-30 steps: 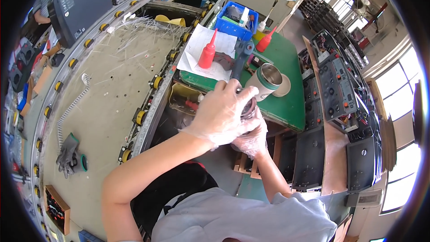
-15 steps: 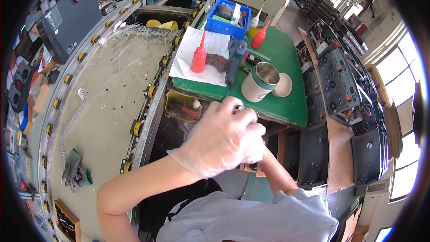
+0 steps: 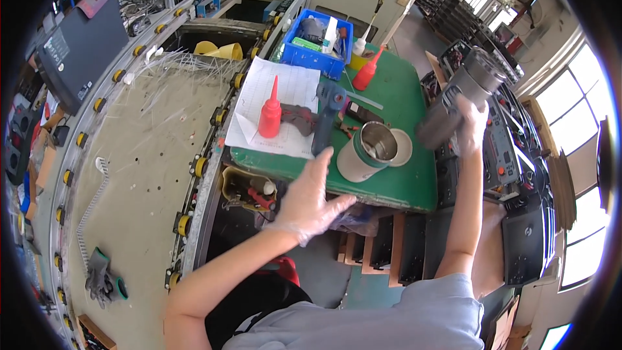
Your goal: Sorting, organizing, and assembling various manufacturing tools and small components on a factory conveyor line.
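Note:
My left hand (image 3: 309, 202), in a clear plastic glove, is empty with thumb and fingers apart at the green table's front edge. Its fingertips come close to the lower end of a dark blue pistol-shaped power tool (image 3: 327, 113). My right hand (image 3: 472, 123), also gloved, grips a dark grey cylindrical bottle (image 3: 461, 94), tilted and blurred, off the table's right side. Between the hands stands an uncovered white can (image 3: 357, 161) with a green band and metallic inside. A round pale lid (image 3: 403, 149) lies against its right side.
On the green table (image 3: 402, 185) are red nozzle bottles (image 3: 270, 120), paper sheets (image 3: 243, 110) and a blue bin (image 3: 317, 58) of supplies. A roller conveyor (image 3: 201, 167) runs along the left. Black panels with controls (image 3: 502, 155) stand at the right, and a tool pouch (image 3: 243, 191) hangs below.
My hands have parted from close together in front of the table. The right has swung out to the right with the grey bottle; the left has opened. The view has shifted slightly.

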Tool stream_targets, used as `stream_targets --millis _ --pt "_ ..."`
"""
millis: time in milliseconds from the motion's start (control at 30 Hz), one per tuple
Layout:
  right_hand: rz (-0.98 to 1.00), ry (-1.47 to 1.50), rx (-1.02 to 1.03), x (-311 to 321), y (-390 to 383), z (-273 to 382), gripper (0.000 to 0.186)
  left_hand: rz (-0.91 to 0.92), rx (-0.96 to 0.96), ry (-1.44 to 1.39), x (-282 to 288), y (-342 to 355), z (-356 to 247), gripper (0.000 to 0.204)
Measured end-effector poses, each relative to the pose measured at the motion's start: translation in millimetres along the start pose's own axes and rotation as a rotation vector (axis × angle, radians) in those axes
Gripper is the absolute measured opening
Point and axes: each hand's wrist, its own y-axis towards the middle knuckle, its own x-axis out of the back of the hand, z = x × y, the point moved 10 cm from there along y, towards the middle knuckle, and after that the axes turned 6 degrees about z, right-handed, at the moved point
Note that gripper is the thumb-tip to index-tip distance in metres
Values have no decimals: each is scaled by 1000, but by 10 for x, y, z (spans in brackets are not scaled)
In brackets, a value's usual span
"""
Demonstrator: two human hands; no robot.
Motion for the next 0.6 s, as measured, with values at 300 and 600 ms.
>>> stream_targets --millis 300,600 --pt "-191 -114 -19 518 1237 -2063 53 -220 -34 -80 -560 327 194 111" --pt "-154 -418 -195 717 1442 -2873 71 -299 -9 -107 -769 680 317 115"
